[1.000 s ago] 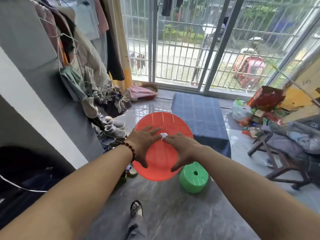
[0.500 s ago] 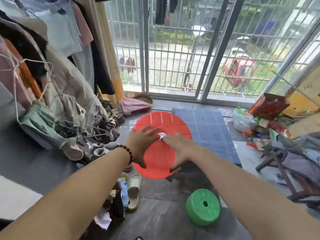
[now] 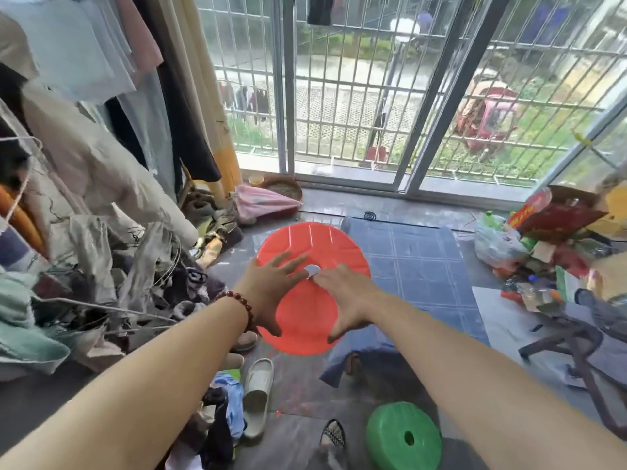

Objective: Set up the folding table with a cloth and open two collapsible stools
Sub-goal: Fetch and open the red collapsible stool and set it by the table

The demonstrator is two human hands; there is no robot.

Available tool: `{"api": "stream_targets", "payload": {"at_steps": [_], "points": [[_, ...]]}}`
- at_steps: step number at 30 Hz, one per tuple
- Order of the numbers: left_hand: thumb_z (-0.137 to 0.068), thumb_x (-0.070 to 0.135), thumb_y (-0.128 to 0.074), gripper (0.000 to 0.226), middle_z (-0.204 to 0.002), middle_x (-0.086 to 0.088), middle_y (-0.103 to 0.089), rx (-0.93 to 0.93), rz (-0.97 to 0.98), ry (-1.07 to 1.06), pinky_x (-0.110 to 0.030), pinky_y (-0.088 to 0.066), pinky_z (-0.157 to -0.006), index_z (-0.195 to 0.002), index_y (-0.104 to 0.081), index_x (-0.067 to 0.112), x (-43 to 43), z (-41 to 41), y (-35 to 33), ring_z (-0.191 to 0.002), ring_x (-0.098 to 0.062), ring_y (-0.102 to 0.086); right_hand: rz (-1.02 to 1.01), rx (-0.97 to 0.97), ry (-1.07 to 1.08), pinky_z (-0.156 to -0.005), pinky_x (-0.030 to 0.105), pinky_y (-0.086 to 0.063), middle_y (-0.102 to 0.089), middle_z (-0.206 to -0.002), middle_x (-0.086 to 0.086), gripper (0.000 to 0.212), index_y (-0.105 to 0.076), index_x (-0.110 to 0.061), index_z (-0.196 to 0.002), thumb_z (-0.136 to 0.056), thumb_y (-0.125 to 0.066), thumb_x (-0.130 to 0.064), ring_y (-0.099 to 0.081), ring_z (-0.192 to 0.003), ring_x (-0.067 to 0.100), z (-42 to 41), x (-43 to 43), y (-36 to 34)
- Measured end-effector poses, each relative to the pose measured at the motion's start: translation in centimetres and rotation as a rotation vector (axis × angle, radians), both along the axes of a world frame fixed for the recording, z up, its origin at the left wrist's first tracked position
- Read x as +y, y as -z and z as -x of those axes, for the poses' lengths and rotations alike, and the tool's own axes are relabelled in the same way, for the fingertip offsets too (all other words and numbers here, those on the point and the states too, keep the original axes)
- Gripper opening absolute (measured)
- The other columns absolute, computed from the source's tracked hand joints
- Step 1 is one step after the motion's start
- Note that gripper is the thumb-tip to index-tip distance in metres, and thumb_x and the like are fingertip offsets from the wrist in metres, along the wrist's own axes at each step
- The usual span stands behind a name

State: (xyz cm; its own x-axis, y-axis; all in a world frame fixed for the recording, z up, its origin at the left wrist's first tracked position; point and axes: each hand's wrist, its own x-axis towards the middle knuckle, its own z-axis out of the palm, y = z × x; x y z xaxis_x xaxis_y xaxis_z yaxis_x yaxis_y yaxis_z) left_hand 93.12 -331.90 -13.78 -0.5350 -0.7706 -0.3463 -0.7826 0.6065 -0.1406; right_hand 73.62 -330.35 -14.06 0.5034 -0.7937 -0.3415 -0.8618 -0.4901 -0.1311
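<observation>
Over the floor (image 3: 295, 432), left hand (image 3: 271, 293) and right hand (image 3: 349, 296) pressed flat, unclenched, on the red stool (image 3: 305, 245); the green stool (image 3: 403, 435) lay below that grip.

One head-worn wide-angle view looks forward and down over the floor (image 3: 295, 388) toward the window (image 3: 339, 96)

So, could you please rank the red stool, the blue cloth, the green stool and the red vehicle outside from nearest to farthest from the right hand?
1. Red stool, under the right hand.
2. Blue cloth, just beyond it.
3. Green stool, on the floor below.
4. Red vehicle, outside the window.
</observation>
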Motion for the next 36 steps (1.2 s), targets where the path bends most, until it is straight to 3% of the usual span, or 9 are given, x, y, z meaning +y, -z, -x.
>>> {"api": "stream_targets", "payload": {"at_steps": [6,19,23,31,36], "points": [[-0.055,0.057,-0.079,0.123,-0.157,0.013,0.015,-0.010,-0.019,-0.062,-0.057,-0.026,-0.108,-0.149,-0.004,0.032,-6.7,3.0,2.0,-0.146,-0.016,0.009,0.015,-0.008,-0.044,-0.101,0.038,-0.038,-0.036,-0.144,0.000,0.112,-0.031,-0.016,-0.140,-0.049,-0.084,-0.055,-0.037,-0.121,0.026,2.6,-7.7,2.4],[-0.052,0.056,-0.080,0.124,-0.157,0.010,0.016,0.045,-0.034,-0.078,-0.061,-0.026,-0.107,-0.148,-0.005,0.032,-17.2,1.3,6.0,-0.146,-0.020,0.009,0.040,-0.013,-0.046,-0.096,0.037,-0.041,-0.025,-0.152,-0.007,0.118,-0.017,-0.017,-0.148,-0.053,-0.081,-0.048,-0.036,-0.118,0.027,0.8,-18.0,5.8],[-0.054,0.060,-0.078,0.124,-0.157,0.011,0.017,0.048,-0.034,-0.037,-0.061,-0.026,-0.107,-0.148,-0.003,0.033,-20.2,0.2,7.8,-0.146,-0.021,0.008,0.019,-0.010,0.000,-0.093,0.037,-0.041,-0.030,-0.148,-0.007,0.116,-0.021,-0.018,-0.146,-0.053,-0.082,-0.050,-0.037,-0.116,0.025,-0.1,-20.2,7.2],[-0.057,0.060,-0.076,0.121,-0.156,0.010,0.018,0.066,-0.067,0.021,-0.062,-0.026,-0.107,-0.149,-0.002,0.033,-23.8,-1.1,15.1,-0.146,-0.021,0.009,-0.054,-0.006,0.044,-0.102,0.040,-0.037,-0.023,-0.153,-0.006,0.118,-0.018,-0.015,-0.148,-0.056,-0.083,-0.050,-0.035,-0.123,0.027,-1.3,-22.8,13.1],[-0.062,0.056,-0.075,0.118,-0.157,0.009,0.017,0.071,-0.086,0.035,-0.061,-0.024,-0.108,-0.149,0.000,0.032,-25.0,-0.5,20.9,-0.145,-0.022,0.009,-0.059,-0.002,0.066,-0.100,0.038,-0.038,-0.022,-0.154,-0.007,0.114,-0.019,-0.015,-0.148,-0.058,-0.082,-0.050,-0.035,-0.123,0.027,-1.1,-23.6,19.3]]}}
